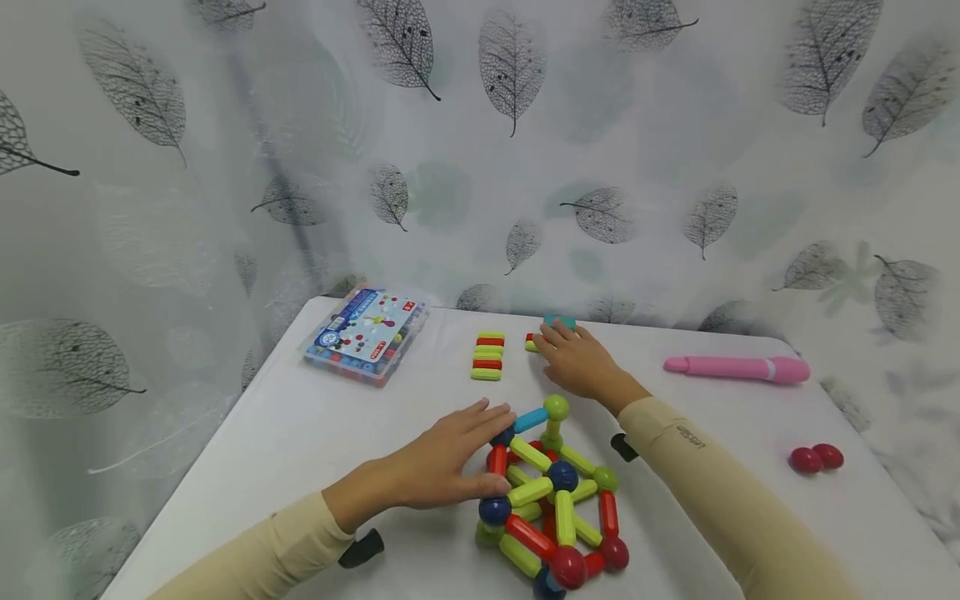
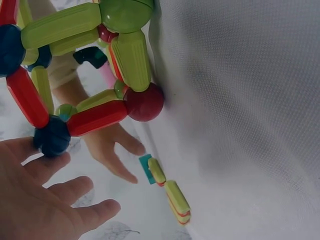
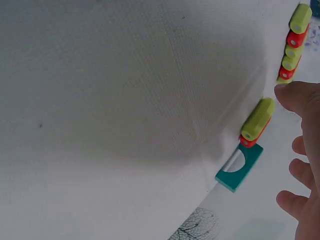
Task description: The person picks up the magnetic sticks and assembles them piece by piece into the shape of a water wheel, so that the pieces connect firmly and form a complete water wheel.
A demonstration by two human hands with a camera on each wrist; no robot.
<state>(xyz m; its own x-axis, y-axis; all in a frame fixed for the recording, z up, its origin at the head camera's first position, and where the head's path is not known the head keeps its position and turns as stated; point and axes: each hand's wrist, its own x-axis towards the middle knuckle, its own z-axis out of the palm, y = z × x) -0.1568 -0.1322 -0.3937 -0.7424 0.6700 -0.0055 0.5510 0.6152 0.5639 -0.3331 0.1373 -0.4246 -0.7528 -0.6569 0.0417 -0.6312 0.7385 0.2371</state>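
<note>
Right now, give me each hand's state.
Left hand: open, fingers resting on the rod-and-ball structure.
Right hand: open, over the small rod stack.

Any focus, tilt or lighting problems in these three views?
Head view: sharp, evenly lit, soft shadows under the rod-and-ball structure; table edges bow slightly from the wide lens. Left wrist view: tilted, the left hand close and soft, the tabletop dim grey. Right wrist view: tilted, a broad soft shadow on the table; the teal piece stays crisp.
</note>
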